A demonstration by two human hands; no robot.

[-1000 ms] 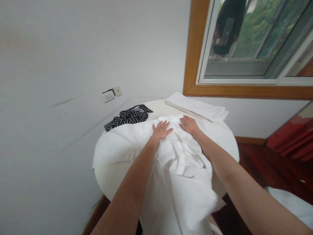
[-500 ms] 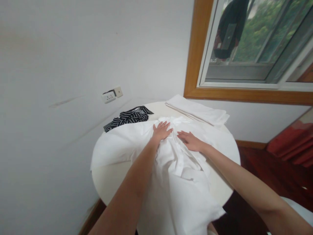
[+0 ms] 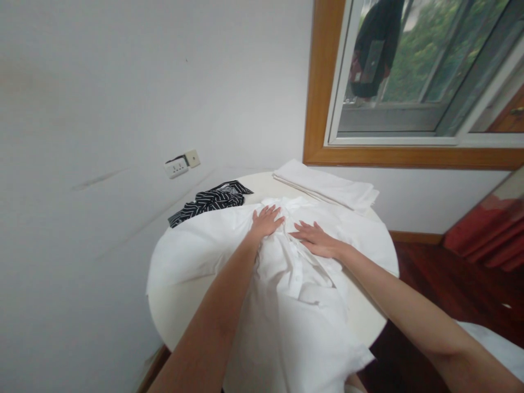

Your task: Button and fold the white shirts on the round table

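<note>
A white buttoned shirt (image 3: pixel 286 311) lies spread over a round cream table (image 3: pixel 180 305), its sleeves reaching out to both sides and its lower part hanging over the near edge. My left hand (image 3: pixel 267 222) rests flat on the upper front, fingers spread. Just to its right, my right hand (image 3: pixel 317 240) lies on the cloth with fingers stretched out. Creases run down the shirt's middle below the two hands. Neither hand grips the fabric.
Behind the left sleeve sits a crumpled black-and-white striped cloth (image 3: pixel 210 202). Folded white cloth (image 3: pixel 327 184) lies at the back right of the table. A wall with a socket (image 3: pixel 177 167) and a wood-framed window (image 3: pixel 315 109) stand behind; a red curtain (image 3: pixel 487 234) hangs at right.
The view has shifted slightly, moving the scene a little to the left. My right hand's fingers are spread wider on the shirt; my left hand stays flat in place.
</note>
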